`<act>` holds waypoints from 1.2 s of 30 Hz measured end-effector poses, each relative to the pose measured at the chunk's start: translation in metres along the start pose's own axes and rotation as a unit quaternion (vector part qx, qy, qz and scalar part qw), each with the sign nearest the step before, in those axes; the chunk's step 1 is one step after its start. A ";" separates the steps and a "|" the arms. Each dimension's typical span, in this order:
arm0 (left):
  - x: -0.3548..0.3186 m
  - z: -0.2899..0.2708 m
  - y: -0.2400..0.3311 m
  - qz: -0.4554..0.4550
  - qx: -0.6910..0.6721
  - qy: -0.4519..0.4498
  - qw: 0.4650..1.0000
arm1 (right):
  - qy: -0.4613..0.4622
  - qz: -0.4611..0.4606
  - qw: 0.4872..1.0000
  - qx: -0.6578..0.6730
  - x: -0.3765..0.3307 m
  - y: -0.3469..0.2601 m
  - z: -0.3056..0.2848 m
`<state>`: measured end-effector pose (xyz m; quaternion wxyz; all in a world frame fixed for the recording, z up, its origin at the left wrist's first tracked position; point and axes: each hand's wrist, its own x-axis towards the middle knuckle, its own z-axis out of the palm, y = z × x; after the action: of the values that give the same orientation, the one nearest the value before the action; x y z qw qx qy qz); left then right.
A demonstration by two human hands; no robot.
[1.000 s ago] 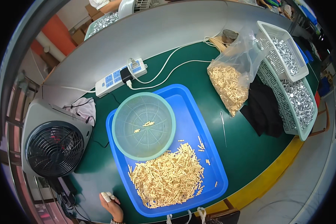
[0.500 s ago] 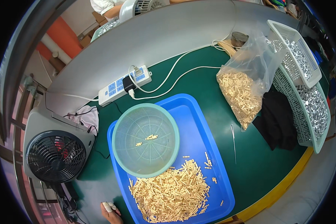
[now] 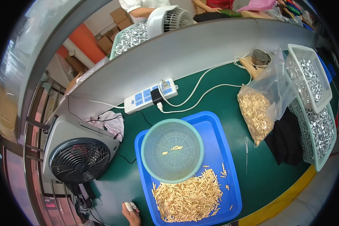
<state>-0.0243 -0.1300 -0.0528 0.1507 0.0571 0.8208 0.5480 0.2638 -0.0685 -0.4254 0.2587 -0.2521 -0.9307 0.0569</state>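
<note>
Wooden pieces (image 3: 188,196) heaped in blue tray (image 3: 222,135), right of left hand (image 3: 131,213); grip indeterminate; right hand unseen.

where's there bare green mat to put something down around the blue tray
The widest bare mat lies between the power strip, the blue tray and the bag of wooden pieces, crossed only by white cables. A narrower strip runs between tray and black cloth, holding a thin rod. The right edge is crowded with baskets; the fan fills the left.
</note>
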 end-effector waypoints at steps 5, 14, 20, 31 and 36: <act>-0.002 -0.003 -0.001 0.055 0.002 0.014 0.998 | -0.012 -0.051 0.999 0.015 0.020 0.027 -0.011; 0.002 0.000 0.005 0.026 -0.029 0.027 0.999 | -0.067 -0.105 0.992 0.000 0.051 0.062 -0.079; -0.001 -0.003 0.016 0.030 -0.065 -0.006 0.997 | -0.128 -0.136 0.982 -0.030 0.049 0.066 -0.147; -0.007 -0.014 0.021 0.113 -0.260 0.025 0.959 | -0.130 -0.235 0.961 -0.063 0.081 0.097 -0.171; -0.064 -0.017 0.062 0.181 -0.224 -0.039 0.957 | -0.636 -0.087 0.760 0.102 0.164 0.036 -0.304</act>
<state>0.0269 -0.1377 0.0216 0.0899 0.1902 0.6462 0.7336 0.3137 0.0368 -0.0980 -0.3642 -0.0482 -0.8882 0.2760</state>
